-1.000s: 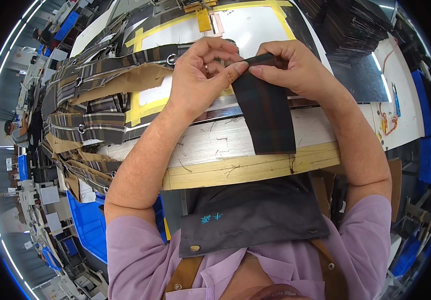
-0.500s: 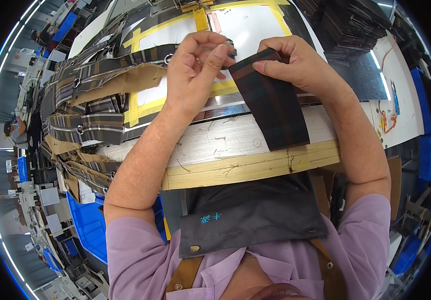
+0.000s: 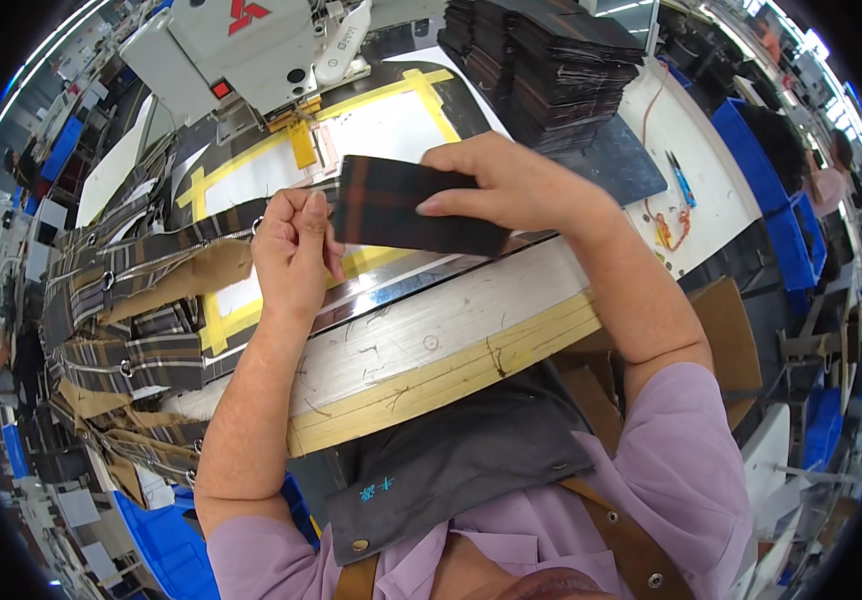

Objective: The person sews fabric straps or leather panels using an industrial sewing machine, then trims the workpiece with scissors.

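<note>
Fabric panel (image 3: pixel 391 205), dark plaid with reddish bands, in the grip of the right hand (image 3: pixel 501 185). Extends leftward from that grip, with long axis running roughly side to side, across the front of the body, and right end slightly nearer the chest. Overlaps, in view, the white sheet (image 3: pixel 381 125) and a stretch of its yellow tape (image 3: pixel 209 310), on the far side of the pale wooden table edge (image 3: pixel 431 390).

Right hand at the panel's right part, and so the nearer of the two in hold. Thumb flat on the visible face, fingers over the far long edge, gap between them only as wide as the thin cloth; firm-looking pinch.

Left hand (image 3: pixel 289 250) just beside the panel's free left end; contact or slight gap, impossible to tell. Fingers loosely curled, thumb up against the forefinger, no cloth visibly in them; a thread or other small thing too fine to make out.

To the left of that hand, striped strips (image 3: pixel 171 362) with metal rings. Beyond, a white sewing machine (image 3: pixel 251 55); beyond the right hand, a tall stack of dark pieces (image 3: pixel 561 85).
</note>
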`<state>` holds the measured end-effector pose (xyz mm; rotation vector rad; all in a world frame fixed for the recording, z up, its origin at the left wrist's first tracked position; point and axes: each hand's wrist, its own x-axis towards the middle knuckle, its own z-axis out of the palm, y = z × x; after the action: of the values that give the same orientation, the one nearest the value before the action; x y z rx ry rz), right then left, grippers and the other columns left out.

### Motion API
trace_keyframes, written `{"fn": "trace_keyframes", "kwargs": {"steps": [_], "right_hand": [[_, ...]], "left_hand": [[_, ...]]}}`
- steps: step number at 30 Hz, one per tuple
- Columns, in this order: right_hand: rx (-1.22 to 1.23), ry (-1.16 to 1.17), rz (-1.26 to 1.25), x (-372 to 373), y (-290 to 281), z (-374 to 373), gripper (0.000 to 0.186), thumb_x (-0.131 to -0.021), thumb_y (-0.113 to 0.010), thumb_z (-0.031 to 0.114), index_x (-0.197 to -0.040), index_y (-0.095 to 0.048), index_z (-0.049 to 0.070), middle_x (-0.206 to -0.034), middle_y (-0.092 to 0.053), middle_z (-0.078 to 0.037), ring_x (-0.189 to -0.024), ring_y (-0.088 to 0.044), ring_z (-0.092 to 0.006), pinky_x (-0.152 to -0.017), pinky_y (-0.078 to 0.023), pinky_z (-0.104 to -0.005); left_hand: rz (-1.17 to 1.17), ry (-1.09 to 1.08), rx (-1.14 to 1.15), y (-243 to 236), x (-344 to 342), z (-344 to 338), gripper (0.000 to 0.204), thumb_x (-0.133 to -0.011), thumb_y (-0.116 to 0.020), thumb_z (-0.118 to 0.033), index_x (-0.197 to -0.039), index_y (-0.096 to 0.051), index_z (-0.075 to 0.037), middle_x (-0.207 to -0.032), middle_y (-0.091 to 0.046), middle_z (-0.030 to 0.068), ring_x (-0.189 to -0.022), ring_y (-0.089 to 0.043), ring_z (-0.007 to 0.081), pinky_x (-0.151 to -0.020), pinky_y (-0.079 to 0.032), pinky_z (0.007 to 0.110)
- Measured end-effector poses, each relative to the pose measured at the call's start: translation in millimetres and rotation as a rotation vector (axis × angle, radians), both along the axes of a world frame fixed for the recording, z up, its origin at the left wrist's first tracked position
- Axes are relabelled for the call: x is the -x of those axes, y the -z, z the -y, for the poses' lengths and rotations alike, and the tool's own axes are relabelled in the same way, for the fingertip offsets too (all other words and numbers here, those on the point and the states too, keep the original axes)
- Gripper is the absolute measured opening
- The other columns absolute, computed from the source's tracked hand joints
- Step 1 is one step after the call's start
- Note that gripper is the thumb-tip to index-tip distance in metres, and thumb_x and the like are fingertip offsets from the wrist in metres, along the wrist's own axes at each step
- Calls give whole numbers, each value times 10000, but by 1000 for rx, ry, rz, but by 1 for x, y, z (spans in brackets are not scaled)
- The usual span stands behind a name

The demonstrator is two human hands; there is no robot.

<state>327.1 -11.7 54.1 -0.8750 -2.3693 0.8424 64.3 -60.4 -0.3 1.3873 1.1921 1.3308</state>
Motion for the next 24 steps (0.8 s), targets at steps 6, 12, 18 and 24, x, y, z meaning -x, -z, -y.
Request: {"fn": "trace_keyframes", "kwargs": {"steps": [6, 12, 18, 24], "right_hand": [[30, 113, -75, -102, -84, -32, 283, -966, -671, 145, -1208, -663, -1, -1024, -702, 8, -942, -635, -67, -862, -511, -240], [-372, 577, 538, -162, -155, -95, 446, -989, -594, 289, -1287, -593, -44, -1243, -654, -229, -1143, -617, -319, -979, -470, -383], [-527, 522, 725, -169, -102, -189, 434, -991, -488, 340, -1264, -653, 46, -1229, -684, -184, -1157, -631, -354, -1013, -471, -414], [-791, 499, 644, -157, -74, -177, 329, -915, -580, 215, -1221, -648, 114, -1258, -667, -132, -1183, -611, -350, -1011, -471, -443]], "left_hand": [[47, 32, -92, 5, -2, -4, 204, -1033, -609, -226, -1035, -567, -26, -781, -632, 37, -562, -544, 78, -528, -436, 206], [-201, -22, -154, 1, -9, 0, 194, -984, -672, -146, -1101, -585, -18, -912, -668, 48, -827, -627, 101, -738, -506, 235], [-702, -27, -446, -12, -3, -2, 296, -826, -758, -81, -1087, -632, -20, -1095, -669, 148, -1058, -647, 323, -899, -507, 379], [-1269, -198, -271, -45, 57, 5, 518, -813, -797, -372, -1213, -631, -87, -1336, -604, 85, -1239, -573, 263, -1066, -370, 481]]}}
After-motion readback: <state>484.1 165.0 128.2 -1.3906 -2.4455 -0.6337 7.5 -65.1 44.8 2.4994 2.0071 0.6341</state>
